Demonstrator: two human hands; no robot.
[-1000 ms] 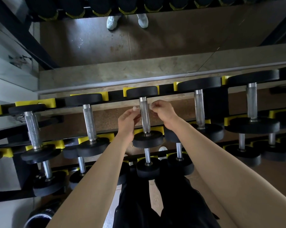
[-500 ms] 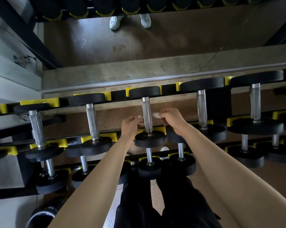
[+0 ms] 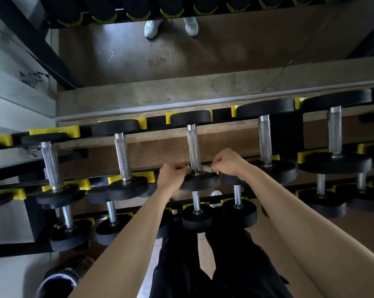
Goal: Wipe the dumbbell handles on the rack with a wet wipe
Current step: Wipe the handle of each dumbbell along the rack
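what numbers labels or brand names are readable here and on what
None readable.
The black dumbbell ends show no weight numbers, the yellow rack cradles are blank, the wet wipe shows no print.
Small dark marks on the pale panel at left are too blurred to read.

Looking down on a tiered rack point(image 3: 156, 123) of black dumbbells point(image 3: 128, 188) in yellow cradles point(image 3: 55, 131). Pinching a white wipe point(image 3: 206, 168) with both hands: left hand point(image 3: 173, 174) on one end, right hand point(image 3: 227, 162) on the other, fingers curled. Drawn against the near end of the middle top-tier handle point(image 3: 193, 145), showing on both sides of it, just above the near head point(image 3: 198, 182). Black trousers point(image 3: 181, 265) below; pale shoes point(image 3: 152, 29) at the top edge.
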